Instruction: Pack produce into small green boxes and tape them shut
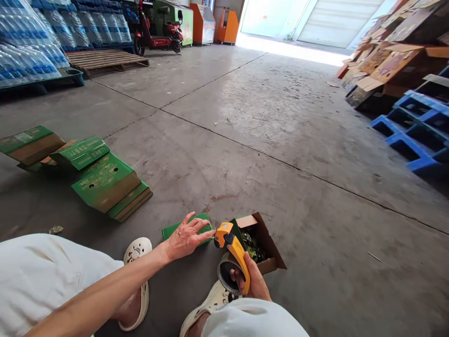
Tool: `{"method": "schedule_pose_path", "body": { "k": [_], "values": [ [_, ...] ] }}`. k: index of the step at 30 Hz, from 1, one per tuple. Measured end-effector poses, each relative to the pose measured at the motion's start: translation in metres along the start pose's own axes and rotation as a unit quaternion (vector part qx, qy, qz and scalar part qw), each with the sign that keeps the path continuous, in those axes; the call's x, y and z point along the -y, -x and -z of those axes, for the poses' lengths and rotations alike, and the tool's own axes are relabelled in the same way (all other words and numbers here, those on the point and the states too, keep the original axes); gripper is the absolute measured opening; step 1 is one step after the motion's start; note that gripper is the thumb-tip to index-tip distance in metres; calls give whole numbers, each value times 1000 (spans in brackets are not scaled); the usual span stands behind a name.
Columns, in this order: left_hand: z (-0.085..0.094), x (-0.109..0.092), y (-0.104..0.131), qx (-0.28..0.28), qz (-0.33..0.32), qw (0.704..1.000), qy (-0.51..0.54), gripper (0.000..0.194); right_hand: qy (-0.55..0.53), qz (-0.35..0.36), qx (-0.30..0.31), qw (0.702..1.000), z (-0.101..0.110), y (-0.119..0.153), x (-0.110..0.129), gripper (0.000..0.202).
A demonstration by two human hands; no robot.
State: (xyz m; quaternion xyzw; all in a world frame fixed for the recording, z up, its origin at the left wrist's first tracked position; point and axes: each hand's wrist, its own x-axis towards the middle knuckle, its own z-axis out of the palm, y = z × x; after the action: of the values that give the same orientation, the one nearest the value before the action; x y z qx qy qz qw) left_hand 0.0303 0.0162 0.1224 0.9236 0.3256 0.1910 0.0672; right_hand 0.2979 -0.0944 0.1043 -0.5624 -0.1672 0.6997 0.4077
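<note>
In the head view, my right hand [257,280] grips a yellow tape gun [239,256] with a large roll of tape on it. My left hand [187,238] lies with fingers apart over a small green carton [170,232], its fingertips close to the head of the tape gun. Whether they touch the tape itself cannot be made out. Just beyond the tape gun sits a small cardboard box [277,252], its flaps raised, holding dark and yellow-green items [253,243] in shiny wrapping. The tape gun hides part of this box.
Flattened green cartons [105,182] lie on the concrete floor to the left. At the right stand blue pallets [417,135] and a heap of cardboard boxes [396,65]. Wrapped water bottles [26,61], a wooden pallet [105,58] and a red scooter [157,37] occupy the back left.
</note>
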Motion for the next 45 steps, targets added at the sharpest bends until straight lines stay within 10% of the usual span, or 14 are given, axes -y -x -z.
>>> {"method": "schedule_pose_path", "body": {
  "k": [15,24,45],
  "values": [
    [-5,21,17,51,-88,994,-35,60,67,-14,5,998,0,-2,25,71],
    [-18,12,22,61,18,998,-10,65,70,-9,21,997,-9,3,30,68],
    [-23,43,29,54,30,995,-77,54,262,78,23,962,-22,16,51,54]
  ]
}}
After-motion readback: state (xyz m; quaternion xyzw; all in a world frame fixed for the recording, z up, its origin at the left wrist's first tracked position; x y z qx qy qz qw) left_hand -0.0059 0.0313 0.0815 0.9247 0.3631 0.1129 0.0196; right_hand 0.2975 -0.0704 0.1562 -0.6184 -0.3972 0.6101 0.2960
